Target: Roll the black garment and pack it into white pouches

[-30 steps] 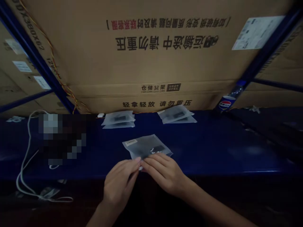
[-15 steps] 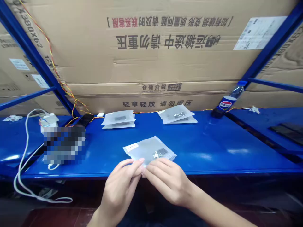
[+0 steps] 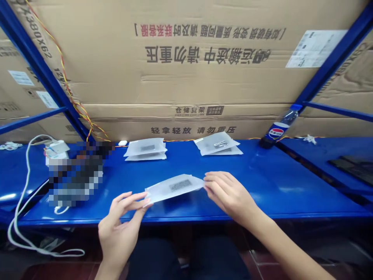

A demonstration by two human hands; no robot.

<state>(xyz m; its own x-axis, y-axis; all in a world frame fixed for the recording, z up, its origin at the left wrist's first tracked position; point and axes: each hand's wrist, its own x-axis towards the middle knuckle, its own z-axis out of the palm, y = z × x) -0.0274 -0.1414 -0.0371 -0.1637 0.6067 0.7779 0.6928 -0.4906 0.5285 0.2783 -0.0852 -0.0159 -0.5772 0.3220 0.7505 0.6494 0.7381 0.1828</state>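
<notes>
Since the earlier frame, the hands have moved apart; the frosted bag [image 3: 163,190] is now tilted between them, over the blue shelf [image 3: 247,190]. Left hand [image 3: 121,229] and right hand [image 3: 233,198] pinch its ends. It shows a dark printed patch; whether sealed, I cannot tell. Bag pairs lie beyond, at 11 [image 3: 145,144] and 1 o'clock [image 3: 208,144]; this one is not laid down.

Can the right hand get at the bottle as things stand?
Probably, but not with free fingers: the right hand is pinching one end of the held bag. I see nothing standing between it and the bottle, though the bottle is farther back.
</notes>
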